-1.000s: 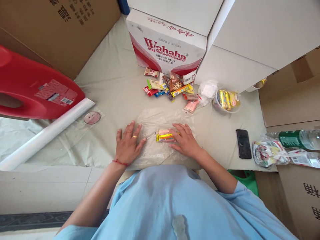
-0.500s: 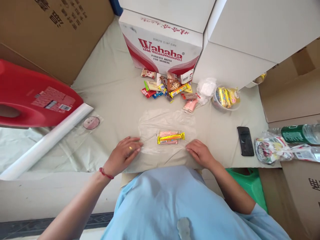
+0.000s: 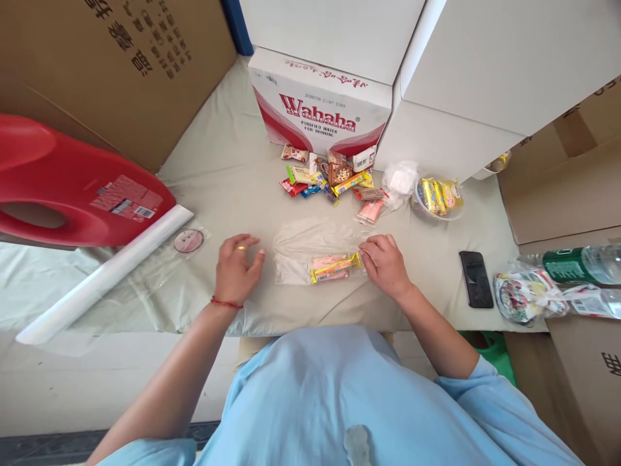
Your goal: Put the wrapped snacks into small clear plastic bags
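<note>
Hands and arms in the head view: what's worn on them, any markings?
Both hands are bare, no gloves. The left hand has a gold-coloured ring on one of its fingers and a thin red string bracelet at the wrist. The right hand shows no ring or band. Forearms are uncovered; light blue short sleeves of the shirt start near the elbows.

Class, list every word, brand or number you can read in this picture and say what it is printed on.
"Wahaha" and "PURIFIED WATER FOR DRINKING": white and red carton.
Large Chinese characters on the brown cardboard box: upside down, not readable.
Label on the red plastic stool: too small.
Snack wrappers: too small.
</note>
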`<control>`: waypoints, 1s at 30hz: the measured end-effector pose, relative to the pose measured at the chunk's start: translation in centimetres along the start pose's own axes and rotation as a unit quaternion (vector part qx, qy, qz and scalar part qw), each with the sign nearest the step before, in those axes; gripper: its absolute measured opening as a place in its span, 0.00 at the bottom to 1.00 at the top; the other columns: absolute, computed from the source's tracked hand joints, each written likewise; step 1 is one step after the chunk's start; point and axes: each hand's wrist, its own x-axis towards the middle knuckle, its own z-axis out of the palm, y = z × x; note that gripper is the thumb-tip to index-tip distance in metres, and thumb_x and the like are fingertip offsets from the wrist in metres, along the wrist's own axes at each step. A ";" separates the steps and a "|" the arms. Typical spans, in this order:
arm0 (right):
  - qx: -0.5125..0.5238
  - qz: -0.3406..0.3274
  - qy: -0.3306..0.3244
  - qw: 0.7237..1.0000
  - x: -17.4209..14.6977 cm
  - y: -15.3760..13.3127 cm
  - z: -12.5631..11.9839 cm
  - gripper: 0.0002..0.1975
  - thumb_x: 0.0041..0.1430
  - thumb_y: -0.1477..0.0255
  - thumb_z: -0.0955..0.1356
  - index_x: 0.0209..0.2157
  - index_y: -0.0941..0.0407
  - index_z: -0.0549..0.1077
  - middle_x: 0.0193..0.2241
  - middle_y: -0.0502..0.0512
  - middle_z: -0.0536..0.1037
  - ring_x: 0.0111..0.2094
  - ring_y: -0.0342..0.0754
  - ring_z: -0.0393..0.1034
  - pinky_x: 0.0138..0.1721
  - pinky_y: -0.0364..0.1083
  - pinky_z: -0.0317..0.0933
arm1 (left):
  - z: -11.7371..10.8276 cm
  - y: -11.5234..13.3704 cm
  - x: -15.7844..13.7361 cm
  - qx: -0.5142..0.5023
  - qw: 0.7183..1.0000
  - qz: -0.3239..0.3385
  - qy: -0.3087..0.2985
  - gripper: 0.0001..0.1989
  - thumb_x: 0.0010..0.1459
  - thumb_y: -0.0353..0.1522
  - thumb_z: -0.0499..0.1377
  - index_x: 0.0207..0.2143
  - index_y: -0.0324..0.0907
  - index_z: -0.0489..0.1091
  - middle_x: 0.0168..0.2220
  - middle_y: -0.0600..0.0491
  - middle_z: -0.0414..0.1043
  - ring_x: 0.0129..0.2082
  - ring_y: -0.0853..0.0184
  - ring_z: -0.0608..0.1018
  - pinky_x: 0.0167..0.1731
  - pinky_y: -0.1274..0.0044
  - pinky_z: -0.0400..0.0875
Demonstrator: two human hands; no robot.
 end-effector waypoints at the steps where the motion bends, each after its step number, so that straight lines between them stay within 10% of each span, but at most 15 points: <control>1: 0.016 -0.028 -0.004 0.999 0.1 -0.7 0.0 0.15 0.74 0.66 0.63 0.51 0.54 0.79 0.47 0.63 0.77 0.47 0.57 0.66 0.51 0.56 0.63 | -0.4 0.2 -0.6 0.001 0.999 -0.019 0.045 0.18 0.66 0.42 0.54 0.49 0.42 0.74 0.55 0.39 0.72 0.59 0.50 0.73 0.63 0.54 0.67; 8: 0.039 -0.065 -0.157 0.985 2.4 -1.3 3.0 0.13 0.73 0.67 0.66 0.46 0.54 0.82 0.40 0.58 0.82 0.44 0.54 0.66 0.49 0.52 0.59 | -1.9 4.5 -5.6 0.023 0.978 0.069 0.197 0.10 0.65 0.33 0.58 0.49 0.44 0.71 0.51 0.40 0.70 0.59 0.51 0.73 0.59 0.53 0.70; 13: 0.057 -0.046 -0.202 0.977 3.8 -0.8 4.6 0.11 0.72 0.71 0.67 0.40 0.56 0.82 0.34 0.57 0.82 0.39 0.50 0.69 0.44 0.47 0.59 | 1.3 8.3 -8.1 0.035 0.971 0.232 0.047 0.16 0.65 0.30 0.56 0.54 0.49 0.73 0.50 0.45 0.79 0.60 0.54 0.76 0.59 0.58 0.68; 18: 0.041 -0.061 -0.227 0.971 4.8 -0.8 4.0 0.09 0.71 0.72 0.68 0.42 0.57 0.82 0.37 0.57 0.83 0.41 0.51 0.70 0.45 0.47 0.61 | 5.3 10.4 -6.8 0.057 0.965 0.238 -0.090 0.23 0.71 0.32 0.50 0.65 0.44 0.69 0.61 0.43 0.76 0.64 0.57 0.74 0.61 0.62 0.63; 24: -0.041 -0.034 -0.139 0.989 8.2 -0.1 3.5 0.18 0.71 0.72 0.66 0.59 0.59 0.74 0.52 0.63 0.79 0.55 0.58 0.65 0.57 0.53 0.61 | 6.4 10.2 -5.7 0.071 0.964 0.241 -0.087 0.21 0.72 0.32 0.50 0.62 0.45 0.72 0.59 0.45 0.78 0.61 0.57 0.76 0.59 0.61 0.63; 30: -0.074 0.044 -0.212 0.973 11.1 -0.5 5.1 0.19 0.67 0.69 0.70 0.57 0.60 0.74 0.48 0.66 0.80 0.51 0.60 0.68 0.52 0.54 0.62 | 6.3 10.4 -6.4 0.113 0.968 0.220 -0.042 0.19 0.70 0.32 0.53 0.59 0.49 0.75 0.60 0.44 0.76 0.61 0.52 0.72 0.54 0.60 0.64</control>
